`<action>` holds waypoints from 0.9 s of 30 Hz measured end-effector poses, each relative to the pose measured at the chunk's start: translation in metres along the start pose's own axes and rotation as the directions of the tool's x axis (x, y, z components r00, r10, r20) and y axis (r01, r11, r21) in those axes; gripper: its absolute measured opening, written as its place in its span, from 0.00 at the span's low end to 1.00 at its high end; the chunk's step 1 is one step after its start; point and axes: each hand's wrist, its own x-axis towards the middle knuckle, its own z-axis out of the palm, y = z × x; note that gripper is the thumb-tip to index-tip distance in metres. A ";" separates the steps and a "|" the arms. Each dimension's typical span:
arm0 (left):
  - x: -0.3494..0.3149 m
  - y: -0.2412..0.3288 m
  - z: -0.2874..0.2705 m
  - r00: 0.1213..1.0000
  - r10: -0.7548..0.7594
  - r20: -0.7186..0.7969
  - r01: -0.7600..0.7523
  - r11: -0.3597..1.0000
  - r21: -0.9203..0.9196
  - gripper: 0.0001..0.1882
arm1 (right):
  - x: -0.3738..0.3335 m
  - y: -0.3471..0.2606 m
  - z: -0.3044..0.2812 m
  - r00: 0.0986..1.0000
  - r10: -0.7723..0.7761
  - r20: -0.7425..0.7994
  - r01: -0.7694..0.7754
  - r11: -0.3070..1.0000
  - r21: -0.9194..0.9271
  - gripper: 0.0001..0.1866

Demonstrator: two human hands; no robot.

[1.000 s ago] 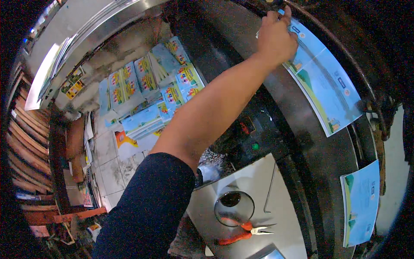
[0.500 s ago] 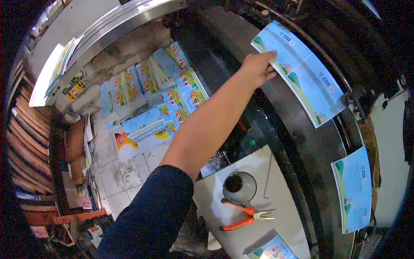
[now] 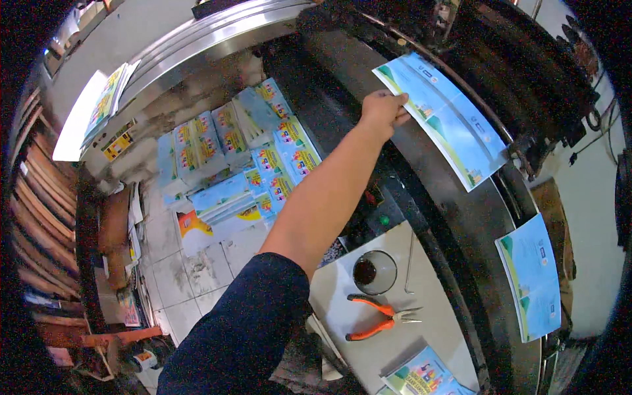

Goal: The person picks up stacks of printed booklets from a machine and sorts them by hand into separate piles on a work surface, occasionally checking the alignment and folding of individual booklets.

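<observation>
My left hand (image 3: 385,113) reaches far out with the arm extended. It is closed on the near left edge of a long blue printed booklet (image 3: 447,118), one digit over the edge and the curled fingers lower down. The booklet looks like two matching panels end to end, with green hills along its near edge. It lies against the dark metal ledge (image 3: 421,151) of a machine. A shorter blue booklet (image 3: 532,276) rests farther right on the same ledge. My right hand is out of view.
Stacks of colourful booklets (image 3: 230,158) stand on a tiled surface (image 3: 191,276) at left. A pale board (image 3: 441,309) nearer me carries a glass bowl (image 3: 385,276), orange-handled pliers (image 3: 378,319), a thin metal rod (image 3: 409,266) and another booklet (image 3: 428,375). Dark machine parts rise behind the ledge.
The whole view has shifted slightly, moving the ledge's booklets left in the picture. My left hand stays at the long booklet's near edge.
</observation>
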 end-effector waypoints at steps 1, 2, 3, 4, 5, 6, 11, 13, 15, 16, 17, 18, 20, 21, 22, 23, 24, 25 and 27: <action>0.002 -0.001 0.002 1.000 -0.010 -0.024 0.009 1.000 -0.018 0.12 | 0.001 -0.002 0.001 1.000 0.001 0.003 -0.001 1.000 0.001 0.25; 0.009 -0.005 0.001 1.000 0.000 -0.025 -0.001 1.000 -0.021 0.12 | 0.001 -0.004 0.000 1.000 0.003 0.005 -0.003 1.000 0.001 0.25; 0.023 -0.010 -0.001 0.998 0.004 -0.064 -0.005 1.000 -0.004 0.09 | 0.003 -0.004 0.003 1.000 0.006 0.009 -0.006 1.000 0.007 0.25; 0.031 -0.009 -0.002 0.995 -0.007 -0.104 0.008 1.000 0.014 0.07 | 0.001 -0.010 0.000 1.000 0.013 0.007 -0.013 1.000 0.002 0.25; 0.041 -0.005 -0.005 0.995 -0.005 -0.099 0.006 1.000 0.015 0.07 | 0.003 -0.011 0.005 1.000 0.020 0.013 -0.020 1.000 0.009 0.25; 0.049 0.000 -0.007 0.991 0.000 -0.136 -0.005 0.999 -0.034 0.09 | 0.002 -0.013 0.005 0.999 0.034 0.014 -0.034 0.999 0.007 0.25; 0.095 0.041 -0.027 0.969 0.022 -0.244 -0.063 0.984 -0.165 0.14 | 0.000 -0.024 0.001 0.997 0.072 0.007 -0.072 0.997 -0.017 0.26; 0.127 0.039 -0.046 0.959 0.080 -0.273 -0.105 0.991 -0.078 0.11 | 0.002 -0.026 0.002 0.996 0.082 0.017 -0.082 0.996 -0.022 0.26; 0.175 0.045 -0.076 0.941 0.111 -0.319 -0.126 0.992 -0.025 0.10 | 0.006 -0.028 0.010 0.996 0.082 0.032 -0.081 0.997 -0.011 0.26; 0.215 0.071 -0.123 0.880 0.363 -0.306 -0.276 0.916 0.292 0.10 | 0.020 -0.028 0.020 0.997 0.044 0.058 -0.045 0.999 0.020 0.26; 0.224 0.055 -0.115 0.892 0.358 -0.277 -0.258 0.905 0.339 0.10 | 0.011 -0.030 0.011 0.997 0.074 0.038 -0.073 0.997 -0.013 0.26; 0.224 0.050 -0.110 0.895 0.366 -0.253 -0.250 0.885 0.393 0.11 | 0.003 -0.032 0.005 0.995 0.097 0.021 -0.096 0.995 -0.034 0.26; 0.189 0.069 -0.098 0.945 0.156 -0.287 -0.185 0.980 -0.076 0.12 | -0.006 -0.038 -0.004 0.993 0.116 0.012 -0.114 0.990 -0.082 0.26; 0.184 0.070 -0.103 0.938 0.186 -0.291 -0.222 0.970 -0.095 0.13 | -0.004 -0.039 -0.003 0.993 0.119 0.029 -0.116 0.990 -0.085 0.26; 0.178 0.073 -0.099 0.932 0.218 -0.288 -0.262 0.957 -0.122 0.13 | -0.004 -0.040 0.000 0.992 0.125 0.029 -0.123 0.989 -0.082 0.26; 0.169 0.071 -0.098 0.933 0.207 -0.294 -0.250 0.962 -0.114 0.13 | -0.007 -0.040 -0.002 0.990 0.134 0.034 -0.131 0.988 -0.087 0.26; 0.151 0.072 -0.092 0.935 0.186 -0.303 -0.239 0.960 -0.149 0.12 | -0.009 -0.040 -0.003 0.989 0.145 0.037 -0.141 0.986 -0.088 0.27; 0.137 0.071 -0.088 0.936 0.169 -0.309 -0.236 0.952 -0.196 0.11 | -0.009 -0.042 -0.001 0.989 0.146 0.031 -0.143 0.986 -0.082 0.27; 0.118 0.065 -0.107 0.938 0.182 -0.296 -0.233 0.961 -0.147 0.12 | -0.005 -0.043 -0.001 0.989 0.144 0.037 -0.141 0.987 -0.073 0.27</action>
